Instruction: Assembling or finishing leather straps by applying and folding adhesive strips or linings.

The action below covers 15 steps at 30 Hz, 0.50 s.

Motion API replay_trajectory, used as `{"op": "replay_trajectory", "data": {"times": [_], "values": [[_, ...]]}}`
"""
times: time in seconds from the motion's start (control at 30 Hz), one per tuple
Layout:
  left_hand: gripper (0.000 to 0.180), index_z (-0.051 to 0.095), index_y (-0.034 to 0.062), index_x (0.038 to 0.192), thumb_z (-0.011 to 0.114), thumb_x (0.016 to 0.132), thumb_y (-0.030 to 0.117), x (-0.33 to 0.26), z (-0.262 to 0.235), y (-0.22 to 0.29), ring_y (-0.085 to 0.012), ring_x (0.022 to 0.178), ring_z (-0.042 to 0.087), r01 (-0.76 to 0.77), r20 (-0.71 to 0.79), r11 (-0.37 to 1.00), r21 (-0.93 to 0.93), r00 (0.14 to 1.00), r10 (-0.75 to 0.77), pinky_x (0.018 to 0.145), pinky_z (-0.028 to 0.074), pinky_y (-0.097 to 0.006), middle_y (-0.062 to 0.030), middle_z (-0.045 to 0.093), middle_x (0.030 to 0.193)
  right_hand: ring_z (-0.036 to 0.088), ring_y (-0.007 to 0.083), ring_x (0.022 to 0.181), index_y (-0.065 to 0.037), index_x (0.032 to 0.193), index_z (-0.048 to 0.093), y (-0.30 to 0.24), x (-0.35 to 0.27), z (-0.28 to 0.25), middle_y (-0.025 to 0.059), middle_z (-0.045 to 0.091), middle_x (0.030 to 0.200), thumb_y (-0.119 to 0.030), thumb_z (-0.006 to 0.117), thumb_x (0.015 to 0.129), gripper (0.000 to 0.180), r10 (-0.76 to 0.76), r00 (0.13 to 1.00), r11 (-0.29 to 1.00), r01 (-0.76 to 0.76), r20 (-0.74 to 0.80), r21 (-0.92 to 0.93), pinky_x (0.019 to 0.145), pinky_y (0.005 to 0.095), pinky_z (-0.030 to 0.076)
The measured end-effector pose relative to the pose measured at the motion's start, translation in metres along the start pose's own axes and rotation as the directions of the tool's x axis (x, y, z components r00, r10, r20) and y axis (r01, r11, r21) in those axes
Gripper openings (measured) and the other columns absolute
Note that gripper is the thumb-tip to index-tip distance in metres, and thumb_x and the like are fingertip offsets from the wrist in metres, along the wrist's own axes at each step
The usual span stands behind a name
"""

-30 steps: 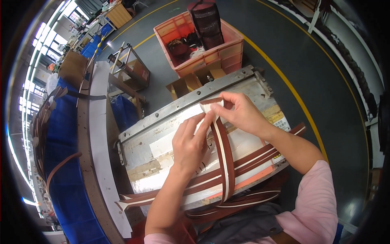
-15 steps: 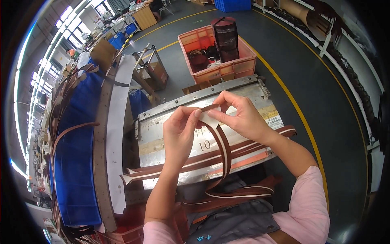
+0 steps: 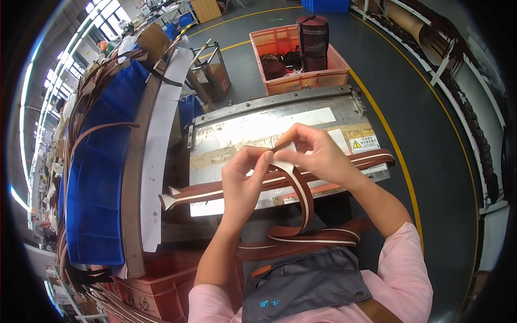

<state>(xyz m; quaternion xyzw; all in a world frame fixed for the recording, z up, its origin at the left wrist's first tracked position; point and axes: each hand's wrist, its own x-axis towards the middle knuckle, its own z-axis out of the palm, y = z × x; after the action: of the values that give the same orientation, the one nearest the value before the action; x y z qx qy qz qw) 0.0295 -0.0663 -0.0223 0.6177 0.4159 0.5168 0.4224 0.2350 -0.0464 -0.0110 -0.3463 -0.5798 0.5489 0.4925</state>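
Over the metal-topped work surface (image 3: 247, 132), my left hand (image 3: 243, 175) and right hand (image 3: 318, 156) pinch the pale, widened end of a brown strap (image 3: 305, 196) with a white centre stripe. My thumbs and fingertips nearly meet there and partly cover the end. From my fingers the strap hangs down, curving to a looped length (image 3: 323, 237) across my grey apron (image 3: 307, 285). Behind my wrists, more brown and white striped straps (image 3: 210, 189) lie across the near part of the metal surface. Their forked pale ends stick out past its left edge.
A blue trough (image 3: 99, 177) and a white-covered ledge (image 3: 164, 145) stand at the left, with many brown strips. Beyond the surface sits an orange crate (image 3: 299, 81) holding a dark wrapped roll (image 3: 313, 46). Another red crate (image 3: 161, 285) is at lower left; a rack (image 3: 458, 91) stands far right.
My hands have drawn closer together on the strap's end, and less of its pale part shows between them. The whole view has shifted slightly.
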Motion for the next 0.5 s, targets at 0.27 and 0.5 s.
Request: {"op": "replay_trajectory", "data": {"times": [0.27, 0.5], "values": [[0.012, 0.074, -0.0033, 0.106, 0.073, 0.104, 0.009, -0.035, 0.001, -0.014, -0.0075, 0.087, 0.069, 0.107, 0.0, 0.979, -0.171, 0.994, -0.109, 0.08, 0.055, -0.024, -0.0034, 0.077, 0.094, 0.049, 0.0057, 0.062, 0.002, 0.095, 0.076, 0.011, -0.02, 0.012, 0.0018, 0.06, 0.064, -0.019, 0.071, 0.105, 0.025, -0.014, 1.0, 0.958, 0.007, -0.022, -0.285, 0.056, 0.029, 0.041], [0.01, 0.074, -0.0023, 0.106, 0.075, 0.099, 0.005, -0.052, -0.004, -0.007, -0.0101, 0.083, 0.07, 0.058, 0.129, 0.998, 0.033, 0.99, -0.062, 0.074, 0.055, -0.027, -0.0065, 0.076, 0.091, 0.075, 0.0403, 0.076, 0.0, 0.105, 0.073, 0.021, -0.045, 0.028, 0.0237, 0.069, 0.077, -0.013, 0.066, 0.106, 0.015, -0.242, 0.967, 0.715, 0.237, 0.086, -0.657, 0.062, 0.0459, 0.054]]}}
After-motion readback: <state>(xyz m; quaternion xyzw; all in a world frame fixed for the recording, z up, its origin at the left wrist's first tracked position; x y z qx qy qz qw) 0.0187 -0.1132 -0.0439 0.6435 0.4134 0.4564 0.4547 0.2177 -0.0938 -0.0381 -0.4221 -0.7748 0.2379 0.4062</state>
